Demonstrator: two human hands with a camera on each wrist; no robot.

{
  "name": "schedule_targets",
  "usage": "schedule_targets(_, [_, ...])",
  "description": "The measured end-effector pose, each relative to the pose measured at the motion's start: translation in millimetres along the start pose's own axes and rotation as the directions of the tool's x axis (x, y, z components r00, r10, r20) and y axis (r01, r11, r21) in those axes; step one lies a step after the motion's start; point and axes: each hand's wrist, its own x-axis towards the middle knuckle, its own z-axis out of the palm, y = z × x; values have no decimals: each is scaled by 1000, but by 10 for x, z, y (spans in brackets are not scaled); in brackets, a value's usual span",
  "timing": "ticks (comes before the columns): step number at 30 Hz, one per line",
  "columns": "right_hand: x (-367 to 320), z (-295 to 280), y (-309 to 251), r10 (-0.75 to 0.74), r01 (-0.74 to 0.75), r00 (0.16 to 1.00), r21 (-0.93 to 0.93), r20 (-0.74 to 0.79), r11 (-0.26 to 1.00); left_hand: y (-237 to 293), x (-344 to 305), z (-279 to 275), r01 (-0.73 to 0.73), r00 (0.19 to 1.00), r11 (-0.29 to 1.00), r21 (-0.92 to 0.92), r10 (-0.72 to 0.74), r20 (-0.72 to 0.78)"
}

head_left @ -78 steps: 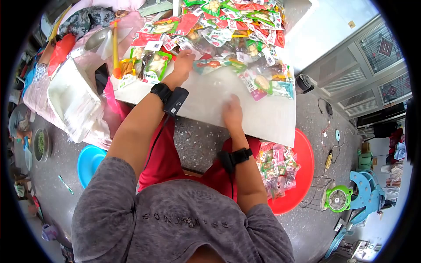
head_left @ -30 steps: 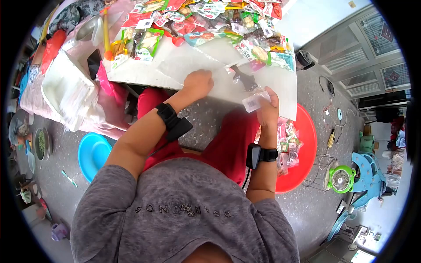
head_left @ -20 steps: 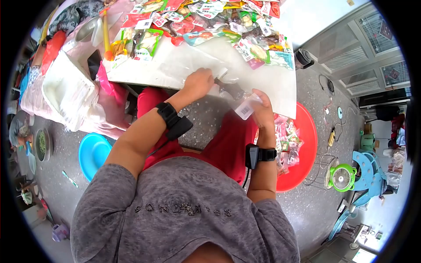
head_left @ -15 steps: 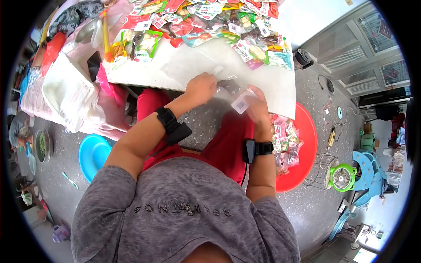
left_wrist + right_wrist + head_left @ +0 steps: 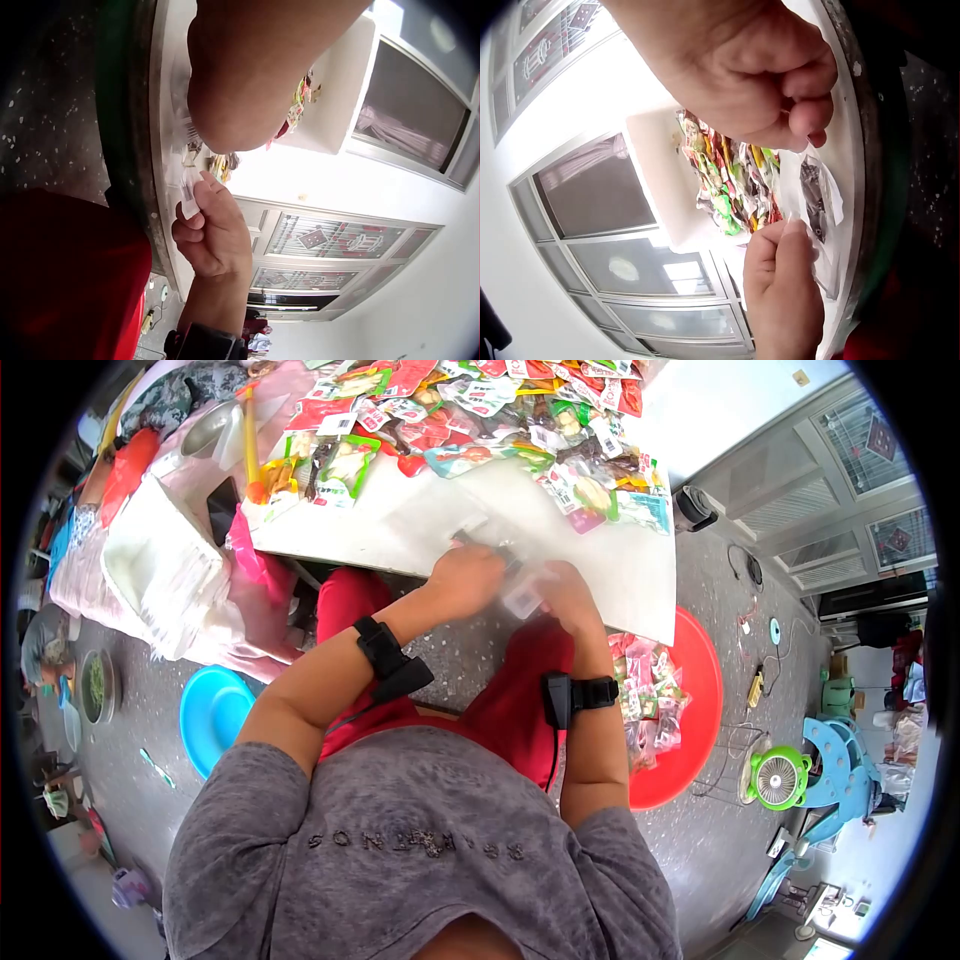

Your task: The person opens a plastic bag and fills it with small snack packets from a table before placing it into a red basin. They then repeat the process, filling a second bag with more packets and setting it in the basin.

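A clear plastic packet with dark contents (image 5: 812,191) and a white label (image 5: 522,598) is held over the table's near edge. My left hand (image 5: 468,578) grips it on one side, thumb pressed to curled fingers, as the right wrist view shows with the left hand (image 5: 784,289). At the labelled end, my right hand (image 5: 570,598) pinches it; the left wrist view shows that right hand (image 5: 217,232) with thumb and finger on the label. Part of the dark contents is hidden behind the left hand. Thin clear film (image 5: 425,515) lies on the white table (image 5: 360,530) beyond the left hand.
Many colourful food packets (image 5: 480,425) are heaped across the table's far side. A red basin (image 5: 700,705) with several packets stands below right, a blue basin (image 5: 215,720) on the floor at left. A white foam box (image 5: 160,555) and yellow-handled tool (image 5: 251,450) lie left.
My right hand has picked up the labelled packet and moved left toward my left hand, which came back from the heap to the near edge. The two hands are now close together.
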Motion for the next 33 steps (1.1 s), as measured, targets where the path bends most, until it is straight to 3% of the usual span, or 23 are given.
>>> schedule_targets(3, [26, 155, -90, -7, 11, 999, 98, -42, 995, 25, -12, -12, -94, 994, 996, 6, 94, -52])
schedule_targets(8, [155, 469, -95, -42, 94, 980, 264, -197, 960, 77, 18, -165, -87, 995, 996, -20, 86, -44])
schedule_targets(11, [318, 479, 100, 5, 47, 994, 481, -106, 875, -2, 18, -126, -74, 997, 997, 20, 74, -30])
schedule_targets(14, [561, 582, 456, -151, 192, 981, 484, -124, 853, -1, 4, -126, -43, 999, 999, 18, 44, -30])
schedule_targets(17, [381, 561, 212, -223, 105, 973, 763, 53, 638, -59, -24, -123, -55, 996, 998, -17, 54, -64])
schedule_targets(18, [382, 564, 237, -399, 340, 917, 558, -16, 757, -92, -44, -162, -67, 995, 997, -27, 65, -80])
schedule_targets(19, [401, 563, 289, -572, 553, 819, 305, -31, 775, -133, -55, -214, -55, 991, 997, -53, 48, -123])
schedule_targets(21, [416, 558, 375, -601, 602, 794, 240, -88, 761, -260, -73, -350, -32, 979, 994, -106, 10, -204])
schedule_targets(22, [399, 541, 395, -447, 463, 882, 446, -148, 766, -450, -54, -387, -33, 943, 996, -80, 5, -332])
schedule_targets(23, [382, 503, 411, -364, 381, 920, 561, -147, 735, -650, -47, -454, 60, 918, 998, -36, -69, -391])
schedule_targets(26, [144, 400, 158, -100, 152, 988, 812, -116, 563, -1332, -69, -725, 411, 836, 892, 186, -288, -467])
schedule_targets(27, [34, 394, 23, -12, 75, 997, 852, -80, 518, -1523, -105, -838, 547, 812, 795, 263, -428, -398])
schedule_targets(29, [29, 404, 59, -27, 81, 997, 841, -79, 535, -1852, -192, -873, 704, 698, 665, 249, -581, -419])
schedule_targets(33, [39, 420, 62, -2, 84, 995, 815, -101, 574, -1920, -226, -949, 772, 635, 586, 247, -735, -238])
